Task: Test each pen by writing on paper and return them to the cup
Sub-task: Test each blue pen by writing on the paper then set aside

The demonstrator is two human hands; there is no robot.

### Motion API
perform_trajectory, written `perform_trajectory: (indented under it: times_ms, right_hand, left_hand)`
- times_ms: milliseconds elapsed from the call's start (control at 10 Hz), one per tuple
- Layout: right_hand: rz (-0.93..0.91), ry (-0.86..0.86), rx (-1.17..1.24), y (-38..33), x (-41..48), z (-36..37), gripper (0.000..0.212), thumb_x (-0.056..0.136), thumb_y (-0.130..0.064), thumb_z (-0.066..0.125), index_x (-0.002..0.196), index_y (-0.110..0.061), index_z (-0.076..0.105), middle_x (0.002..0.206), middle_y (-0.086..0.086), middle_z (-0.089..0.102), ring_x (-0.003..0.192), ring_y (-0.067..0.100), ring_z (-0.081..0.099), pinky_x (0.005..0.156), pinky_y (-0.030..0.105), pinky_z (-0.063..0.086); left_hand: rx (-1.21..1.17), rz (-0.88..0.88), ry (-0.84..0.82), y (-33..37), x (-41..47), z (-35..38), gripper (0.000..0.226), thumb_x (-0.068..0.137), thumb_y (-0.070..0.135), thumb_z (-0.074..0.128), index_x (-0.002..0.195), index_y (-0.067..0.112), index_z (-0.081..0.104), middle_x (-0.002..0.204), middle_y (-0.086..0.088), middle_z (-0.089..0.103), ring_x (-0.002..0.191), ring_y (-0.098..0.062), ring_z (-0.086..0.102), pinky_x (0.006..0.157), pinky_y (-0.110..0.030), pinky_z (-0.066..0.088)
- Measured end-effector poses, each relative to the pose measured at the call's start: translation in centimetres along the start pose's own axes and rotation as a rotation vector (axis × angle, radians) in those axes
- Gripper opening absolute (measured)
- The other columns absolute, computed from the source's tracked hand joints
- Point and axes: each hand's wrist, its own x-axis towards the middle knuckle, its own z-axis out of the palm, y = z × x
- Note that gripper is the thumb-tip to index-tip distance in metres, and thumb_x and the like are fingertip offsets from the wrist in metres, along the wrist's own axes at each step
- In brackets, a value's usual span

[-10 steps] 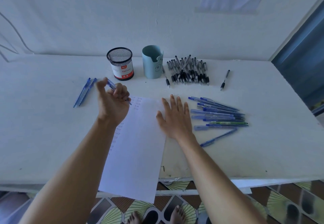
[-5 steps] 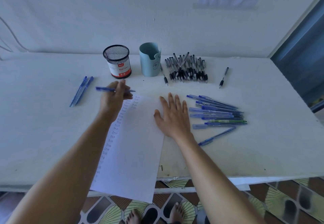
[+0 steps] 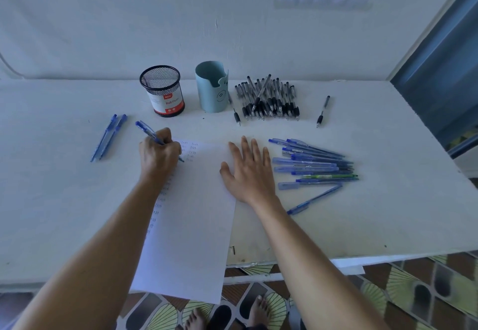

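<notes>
My left hand [image 3: 159, 152] grips a blue pen [image 3: 146, 130] in a writing hold, its tip down on the top of a white sheet of paper [image 3: 191, 216] that carries columns of small written words. My right hand [image 3: 247, 169] lies flat with spread fingers on the sheet's right edge, holding it in place. A black mesh cup [image 3: 162, 90] with a red label and a light blue cup [image 3: 212, 86] stand behind the paper. Several blue pens [image 3: 313, 164] lie to the right of my right hand.
Two blue pens [image 3: 108, 137] lie left of the paper. A heap of black pens [image 3: 269, 100] sits right of the blue cup, with single black pens [image 3: 322, 111] beside it. The sheet overhangs the table's front edge [image 3: 284, 258]. A wall runs behind.
My left hand turned the blue pen from a raised, sideways hold into a writing grip and lowered its tip onto the paper. My right hand stayed flat on the sheet.
</notes>
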Motion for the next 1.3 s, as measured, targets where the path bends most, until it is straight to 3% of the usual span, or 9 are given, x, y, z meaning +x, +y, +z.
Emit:
perform_trajectory:
  times_ms: [100,200,400,500,800,1300]
  right_hand:
    - [-0.001,0.001,0.002,-0.03,-0.04,0.02,0.064,0.102,-0.049,0.029,0.159,-0.025,0.015,0.167,0.008,0.001,0.154,0.026,-0.006,0.123,0.048,-0.006]
    - [-0.001,0.0,0.0,0.0,0.01,-0.01,0.064,0.102,-0.049,0.029,0.159,-0.025,0.014,0.167,0.008,0.001,0.154,0.026,-0.006,0.123,0.048,-0.007]
    - [0.003,-0.004,0.006,0.0,-0.05,-0.02,0.064,0.101,-0.049,0.029,0.159,-0.025,0.014,0.168,0.007,0.0,0.154,0.026,-0.007,0.123,0.047,-0.007]
    - [0.003,-0.007,0.01,-0.01,-0.05,-0.07,0.064,0.101,-0.049,0.028,0.159,-0.025,0.013,0.168,0.007,0.0,0.154,0.025,-0.007,0.123,0.047,-0.008]
    - [0.004,-0.001,0.012,-0.04,-0.06,-0.08,0.064,0.101,-0.048,0.029,0.159,-0.025,0.014,0.167,0.007,0.001,0.154,0.025,-0.007,0.123,0.047,-0.009]
    - [0.004,0.007,0.012,-0.06,-0.06,0.04,0.064,0.101,-0.049,0.029,0.159,-0.025,0.015,0.167,0.007,0.001,0.154,0.026,-0.006,0.123,0.047,-0.008]
  left_hand:
    - [0.006,0.017,-0.02,0.04,-0.07,0.07,0.031,0.065,-0.01,0.054,0.058,0.008,0.03,0.05,0.0,0.03,0.049,-0.015,0.03,0.038,-0.021,0.021]
    - [0.051,0.032,-0.034,0.18,-0.16,0.15,0.034,0.064,-0.011,0.05,0.059,0.013,0.027,0.058,-0.005,0.024,0.057,-0.018,0.023,0.042,-0.024,0.015]
    - [0.063,0.029,-0.042,0.33,-0.17,0.14,0.036,0.065,-0.011,0.049,0.059,0.015,0.025,0.058,-0.003,0.022,0.058,-0.018,0.021,0.046,-0.023,0.015]
    - [0.066,0.052,-0.044,0.54,-0.41,0.09,0.035,0.066,-0.012,0.047,0.06,0.015,0.025,0.059,-0.004,0.023,0.055,-0.013,0.02,0.042,-0.023,0.015]
    - [0.101,0.053,-0.052,0.24,-0.14,0.27,0.03,0.066,-0.011,0.049,0.06,0.012,0.03,0.061,-0.008,0.028,0.06,-0.019,0.025,0.053,-0.028,0.019]
    - [0.105,0.084,-0.072,0.47,-0.4,0.61,0.031,0.066,-0.011,0.048,0.061,0.013,0.029,0.064,-0.008,0.026,0.062,-0.019,0.022,0.053,-0.027,0.015]
